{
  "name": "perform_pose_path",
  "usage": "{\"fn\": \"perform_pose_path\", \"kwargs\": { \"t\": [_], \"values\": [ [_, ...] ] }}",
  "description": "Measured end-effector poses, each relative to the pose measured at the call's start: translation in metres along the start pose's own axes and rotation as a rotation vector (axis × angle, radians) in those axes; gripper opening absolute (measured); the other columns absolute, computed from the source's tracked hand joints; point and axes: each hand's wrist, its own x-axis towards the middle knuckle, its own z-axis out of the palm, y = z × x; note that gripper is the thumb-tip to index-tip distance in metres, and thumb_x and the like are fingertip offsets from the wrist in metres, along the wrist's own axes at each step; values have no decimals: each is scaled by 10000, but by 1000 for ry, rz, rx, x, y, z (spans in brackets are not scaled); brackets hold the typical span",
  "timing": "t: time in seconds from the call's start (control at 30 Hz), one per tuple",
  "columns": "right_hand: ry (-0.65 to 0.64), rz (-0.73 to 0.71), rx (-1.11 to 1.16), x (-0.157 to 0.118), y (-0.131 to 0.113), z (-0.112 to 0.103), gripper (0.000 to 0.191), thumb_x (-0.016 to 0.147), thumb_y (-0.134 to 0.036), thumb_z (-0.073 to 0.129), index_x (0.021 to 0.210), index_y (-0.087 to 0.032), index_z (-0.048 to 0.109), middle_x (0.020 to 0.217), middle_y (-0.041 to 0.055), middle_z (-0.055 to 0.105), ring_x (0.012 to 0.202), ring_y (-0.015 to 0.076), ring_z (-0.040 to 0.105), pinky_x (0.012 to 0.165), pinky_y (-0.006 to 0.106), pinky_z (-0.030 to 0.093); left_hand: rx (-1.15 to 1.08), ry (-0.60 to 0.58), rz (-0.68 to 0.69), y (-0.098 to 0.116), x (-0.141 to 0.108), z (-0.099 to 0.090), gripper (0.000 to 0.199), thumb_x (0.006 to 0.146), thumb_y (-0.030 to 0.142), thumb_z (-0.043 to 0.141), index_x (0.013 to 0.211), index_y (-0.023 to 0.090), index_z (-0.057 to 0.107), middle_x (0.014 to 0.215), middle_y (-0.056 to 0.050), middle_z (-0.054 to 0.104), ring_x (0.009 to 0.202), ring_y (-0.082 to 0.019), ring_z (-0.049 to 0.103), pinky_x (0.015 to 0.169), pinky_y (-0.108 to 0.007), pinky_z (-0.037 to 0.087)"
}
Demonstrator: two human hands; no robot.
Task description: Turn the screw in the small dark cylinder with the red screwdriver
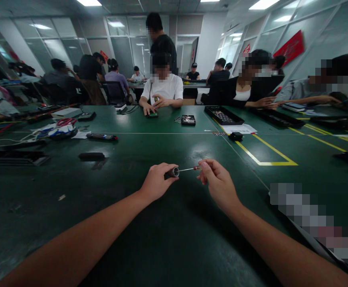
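Note:
Above the green table, my left hand (158,181) is closed around a short dark cylinder (173,172) whose round, metal-rimmed end faces right. My right hand (218,179) grips the reddish handle of a screwdriver (188,170). Its thin shaft points left, and the tip reaches the open end of the cylinder; how deep it sits inside I cannot tell. On the table to the left of my hands lies a black oblong block (91,156). Beyond it is a dark pen-shaped tool (102,137) with a red end.
A small black part (235,136) sits near yellow tape (277,164) on the right. Farther back are a black parts tray (224,116) and a small open box (188,120). Cables and tools crowd the left side (57,129). A person in white (162,89) works opposite.

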Motion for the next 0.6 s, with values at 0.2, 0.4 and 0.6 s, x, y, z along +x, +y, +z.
{"fn": "perform_pose_path", "kwargs": {
  "t": [0.2, 0.4, 0.6],
  "values": [
    [24, -27, -133, -6, -6, 1, 425, 956, -582, 521, 829, -219, 701, 573, -18, 532, 510, 148, 464, 498, 294, 353, 15, -31, 26, 1, -1, -2, 332, 869, 234, 745, 1194, 267, 685, 1153, -20, 715, 1094, -233, 639, 1014, -457, 424],
    [64, -120, -136, -8, -5, 2, 248, 960, -451, 555, 1023, -237, 665, 838, 33, 675, 763, 203, 615, 700, 348, 484, 17, -14, 16, 1, -1, 0, 351, 864, 239, 757, 1206, 267, 680, 1155, -17, 709, 1091, -226, 634, 1020, -452, 417],
    [119, 42, 86, -1, 5, 6, 234, 938, -462, 566, 941, -238, 633, 771, 18, 622, 711, 198, 587, 706, 372, 501, 27, 29, 19, 5, 2, -3, 365, 872, 232, 750, 1228, 261, 677, 1167, -21, 708, 1095, -222, 634, 1006, -441, 442]
  ]
}}
